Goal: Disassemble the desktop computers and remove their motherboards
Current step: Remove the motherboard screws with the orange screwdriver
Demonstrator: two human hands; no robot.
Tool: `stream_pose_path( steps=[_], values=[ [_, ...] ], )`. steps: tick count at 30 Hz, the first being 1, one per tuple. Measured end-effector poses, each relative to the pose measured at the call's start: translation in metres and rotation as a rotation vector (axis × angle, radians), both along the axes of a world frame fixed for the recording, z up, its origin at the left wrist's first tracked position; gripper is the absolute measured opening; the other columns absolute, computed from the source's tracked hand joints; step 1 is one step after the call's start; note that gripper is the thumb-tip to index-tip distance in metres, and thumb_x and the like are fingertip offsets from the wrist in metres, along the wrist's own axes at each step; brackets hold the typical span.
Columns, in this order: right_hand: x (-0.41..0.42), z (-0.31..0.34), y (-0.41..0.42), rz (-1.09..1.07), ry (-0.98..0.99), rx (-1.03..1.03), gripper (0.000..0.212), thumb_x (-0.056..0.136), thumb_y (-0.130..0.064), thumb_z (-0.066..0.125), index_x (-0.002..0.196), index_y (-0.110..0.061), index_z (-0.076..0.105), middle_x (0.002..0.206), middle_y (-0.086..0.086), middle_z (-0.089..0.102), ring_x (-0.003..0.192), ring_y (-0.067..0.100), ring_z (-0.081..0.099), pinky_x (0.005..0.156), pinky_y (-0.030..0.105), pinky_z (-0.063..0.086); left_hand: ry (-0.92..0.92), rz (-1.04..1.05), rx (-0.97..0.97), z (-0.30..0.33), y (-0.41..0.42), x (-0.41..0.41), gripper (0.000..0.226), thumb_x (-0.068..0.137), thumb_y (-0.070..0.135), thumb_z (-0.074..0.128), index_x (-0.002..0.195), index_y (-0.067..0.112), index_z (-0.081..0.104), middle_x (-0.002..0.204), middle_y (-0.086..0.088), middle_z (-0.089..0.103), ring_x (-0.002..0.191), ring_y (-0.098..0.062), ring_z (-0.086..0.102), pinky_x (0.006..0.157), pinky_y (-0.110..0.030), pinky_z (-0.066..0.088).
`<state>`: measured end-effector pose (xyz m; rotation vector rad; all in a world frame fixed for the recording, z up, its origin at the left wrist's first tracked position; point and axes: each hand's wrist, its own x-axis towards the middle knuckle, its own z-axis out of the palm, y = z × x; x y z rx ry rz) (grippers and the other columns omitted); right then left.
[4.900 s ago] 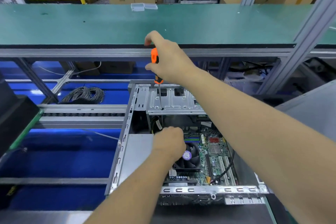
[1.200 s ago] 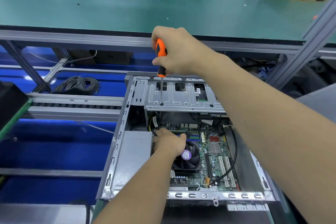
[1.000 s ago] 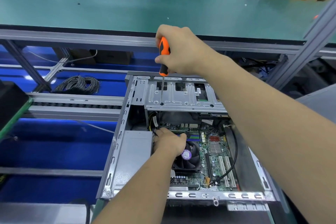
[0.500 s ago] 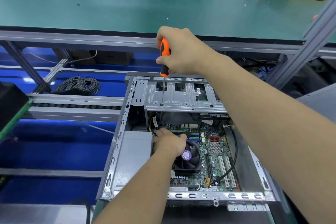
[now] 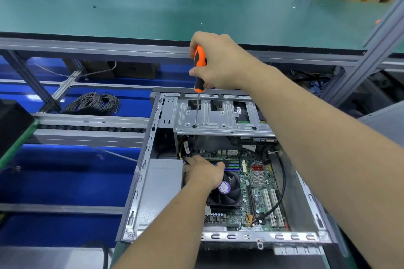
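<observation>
The right hand (image 5: 216, 62) is wrapped around the orange-and-black handle of a screwdriver (image 5: 200, 67), held upright, its thin shaft running down to a dark hole near the front left corner of the drive cage (image 5: 220, 116). That silver cage spans the far end of the open computer case (image 5: 157, 192), which lies on its side on the workstation. The tip seems to sit in or pass through that hole, though whether it bites a screw head I cannot tell.

The left hand (image 5: 202, 173) reaches down inside the case, by the inner edge of the grey power supply (image 5: 161, 183) and just beyond the CPU fan (image 5: 227, 190). Its fingers are curled down among the cables there (what exactly they hold is hidden by the hand itself, so the grip is unclear). The motherboard (image 5: 258, 190) lies flat on the case floor, not yet freed, its far edge tucked under the cage.

The step in hand looks like loosening a screw reached at or through the cage. To do it well, I would keep the shaft plumb over the hole, press down firmly before turning so the tip does not cam out, and turn slowly. The left hand should keep the wires off the tool's path, and the black cable (image 5: 282, 185) looping over the right side of the board wants unplugging before any lift.
</observation>
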<state>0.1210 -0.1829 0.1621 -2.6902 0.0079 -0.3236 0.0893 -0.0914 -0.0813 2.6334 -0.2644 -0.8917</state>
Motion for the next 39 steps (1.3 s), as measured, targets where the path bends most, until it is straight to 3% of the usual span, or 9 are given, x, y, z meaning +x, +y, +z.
stream_pose_path(
  steps=[14,29,32,34,36,37,39],
  values=[
    [0.001,0.005,0.003,0.013,0.022,0.008,0.027,0.091,-0.026,0.071,0.108,-0.018,0.052,0.095,-0.001,0.051,0.073,0.013,0.058,0.077,0.045,0.056,-0.008,-0.002,0.022,0.0,-0.001,0.0,0.089,0.097,0.055,0.041,0.154,-0.003,0.007,0.164,-0.022,0.003,0.145,-0.041,0.024,0.112,-0.046,0.034],
    [0.003,0.001,0.01,0.057,0.0,-0.034,0.026,0.088,-0.026,0.072,0.102,-0.022,0.051,0.087,-0.008,0.051,0.083,0.017,0.054,0.063,0.03,0.042,0.007,0.005,0.005,0.002,0.0,-0.001,0.089,0.098,0.055,0.041,0.154,-0.005,0.007,0.164,-0.024,0.001,0.145,-0.04,0.023,0.111,-0.047,0.035],
    [0.002,0.001,0.01,0.052,0.007,-0.033,0.026,0.088,-0.026,0.072,0.101,-0.023,0.05,0.088,-0.006,0.051,0.083,0.018,0.055,0.062,0.029,0.042,-0.033,-0.02,0.048,0.006,0.0,-0.005,0.08,0.098,0.051,0.039,0.151,-0.006,0.017,0.16,-0.025,0.014,0.143,-0.039,0.024,0.11,-0.046,0.034],
    [0.001,0.002,0.008,0.038,0.011,-0.03,0.026,0.089,-0.027,0.072,0.101,-0.024,0.049,0.089,-0.007,0.051,0.083,0.019,0.054,0.064,0.03,0.041,-0.259,-0.067,0.079,0.014,0.0,-0.007,0.061,0.099,0.043,0.036,0.138,-0.003,0.043,0.145,-0.023,0.041,0.133,-0.036,0.035,0.105,-0.043,0.035],
    [0.001,0.002,0.006,0.031,0.014,-0.033,0.027,0.089,-0.027,0.072,0.101,-0.024,0.049,0.088,-0.007,0.051,0.082,0.017,0.054,0.062,0.028,0.04,-0.487,-0.019,-0.033,0.023,0.0,-0.003,0.041,0.101,0.03,0.037,0.115,0.0,0.061,0.121,-0.02,0.06,0.117,-0.035,0.049,0.096,-0.042,0.042],
    [0.0,0.002,0.005,0.031,0.014,-0.035,0.026,0.089,-0.027,0.072,0.101,-0.024,0.049,0.087,-0.008,0.05,0.081,0.015,0.054,0.061,0.026,0.039,-0.497,0.073,-0.153,0.027,0.0,0.002,0.037,0.102,0.023,0.037,0.106,-0.001,0.064,0.111,-0.02,0.064,0.11,-0.036,0.055,0.09,-0.041,0.046],
    [0.001,0.003,0.004,0.024,0.016,-0.029,0.026,0.089,-0.027,0.072,0.1,-0.025,0.049,0.086,-0.009,0.05,0.08,0.015,0.055,0.06,0.026,0.04,-0.276,0.466,-0.498,0.032,-0.001,0.01,0.031,0.102,0.013,0.039,0.1,-0.005,0.063,0.098,-0.023,0.066,0.092,-0.037,0.062,0.077,-0.038,0.05]
  ],
)
